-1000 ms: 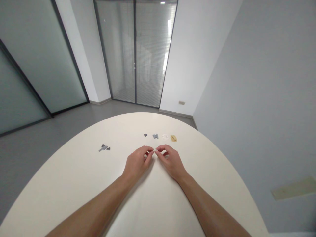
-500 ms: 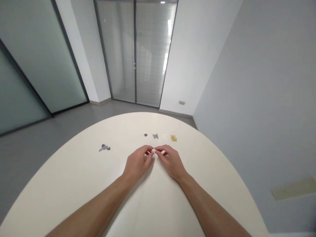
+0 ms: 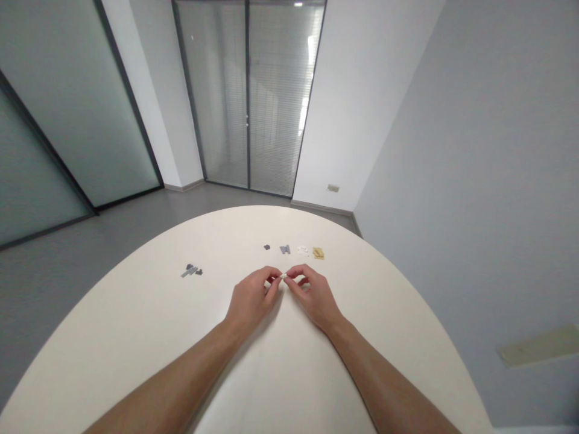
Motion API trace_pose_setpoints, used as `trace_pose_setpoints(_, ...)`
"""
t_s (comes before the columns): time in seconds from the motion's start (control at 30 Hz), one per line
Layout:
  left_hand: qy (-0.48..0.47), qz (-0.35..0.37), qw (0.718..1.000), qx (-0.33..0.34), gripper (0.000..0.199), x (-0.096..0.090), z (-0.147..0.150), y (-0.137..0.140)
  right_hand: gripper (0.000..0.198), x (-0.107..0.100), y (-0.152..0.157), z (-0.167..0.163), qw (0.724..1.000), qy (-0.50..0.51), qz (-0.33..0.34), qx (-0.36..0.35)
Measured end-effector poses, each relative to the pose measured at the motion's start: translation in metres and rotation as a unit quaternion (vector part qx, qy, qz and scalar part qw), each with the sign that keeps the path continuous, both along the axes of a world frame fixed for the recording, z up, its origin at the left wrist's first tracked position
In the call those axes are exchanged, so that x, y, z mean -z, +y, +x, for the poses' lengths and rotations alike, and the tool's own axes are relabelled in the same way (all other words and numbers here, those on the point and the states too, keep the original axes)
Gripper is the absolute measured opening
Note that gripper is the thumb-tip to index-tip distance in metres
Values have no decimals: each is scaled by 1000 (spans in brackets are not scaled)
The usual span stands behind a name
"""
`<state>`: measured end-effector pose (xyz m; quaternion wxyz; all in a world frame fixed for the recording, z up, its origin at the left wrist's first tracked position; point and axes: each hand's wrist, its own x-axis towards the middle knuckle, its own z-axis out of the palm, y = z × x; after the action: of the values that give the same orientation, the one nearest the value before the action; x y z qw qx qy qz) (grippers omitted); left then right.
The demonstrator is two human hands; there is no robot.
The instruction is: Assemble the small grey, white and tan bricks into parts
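Between my fingertips is a small white piece [image 3: 283, 276], mostly covered by the fingers; its exact kind is too small to tell. My left hand [image 3: 257, 292] pinches it from the left with thumb and forefinger. From the right, my right hand [image 3: 312, 292] closes thumb and forefinger on the same piece. Just beyond the hands lie a dark piece [image 3: 266, 247], a grey pile [image 3: 284, 249], some white pieces [image 3: 303, 250] and a tan pile [image 3: 318, 253], in a row.
The round white table [image 3: 149, 319] carries everything. To the left sits a cluster of grey and dark pieces [image 3: 192, 271]. Past the table's far edge are a glass partition [image 3: 271, 102] and a wall with a socket plate [image 3: 333, 188].
The white piece has turned slightly between the fingertips, and my right fingers have shifted a little. My left hand and the pieces on the table stay where they were.
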<state>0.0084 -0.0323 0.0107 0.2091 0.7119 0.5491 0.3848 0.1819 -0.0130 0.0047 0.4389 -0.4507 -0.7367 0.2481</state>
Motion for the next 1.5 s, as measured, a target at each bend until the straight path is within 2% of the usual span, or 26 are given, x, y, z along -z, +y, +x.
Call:
trace_pose_setpoints(0.47,16,5,1000,-5,23,0,0,0,8,-1,1,1,999,-7,39,-10)
trace_pose_setpoints(1.13,20,-14,1000,0,23,2,-1,1,14,-3,-1,1,999,-17,37,-10)
trace_pose_setpoints(1.5,15,-13,1000,1,24,4,-1,1,17,2,1,2,1000,-5,29,9)
